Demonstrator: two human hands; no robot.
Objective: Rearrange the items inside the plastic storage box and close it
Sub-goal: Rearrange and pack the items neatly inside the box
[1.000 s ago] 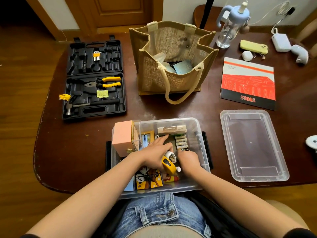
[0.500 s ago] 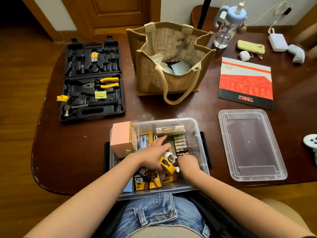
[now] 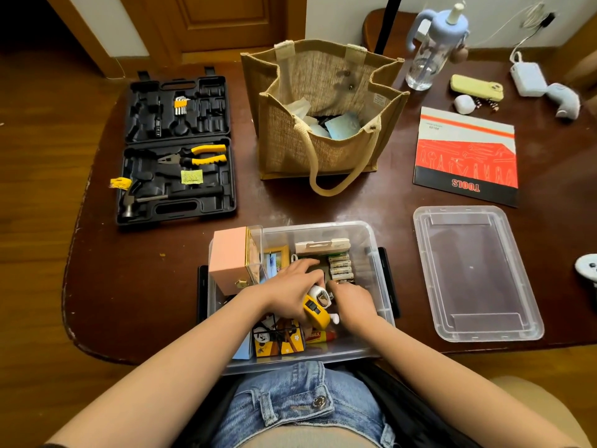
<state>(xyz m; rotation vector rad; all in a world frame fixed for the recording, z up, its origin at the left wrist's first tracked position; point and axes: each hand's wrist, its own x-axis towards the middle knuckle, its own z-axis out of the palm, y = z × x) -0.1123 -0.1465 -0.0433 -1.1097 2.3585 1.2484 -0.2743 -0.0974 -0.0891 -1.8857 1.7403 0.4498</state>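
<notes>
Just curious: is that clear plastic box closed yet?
Open. Its lid lies flat on the table beside the box; both hands are inside.

An open black tool case [image 3: 177, 147], a jute bag [image 3: 323, 114] and a water bottle [image 3: 429, 46] stand on the table [image 3: 135, 286].

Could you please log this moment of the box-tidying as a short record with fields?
box: clear box at near table edge, open, items inside
lid: lid off, flat on table right of box
left hand: left hand in box, holds yellow tool
right hand: right hand in box near batteries; grip unclear
pink case: pink case upright at box's left end
</notes>
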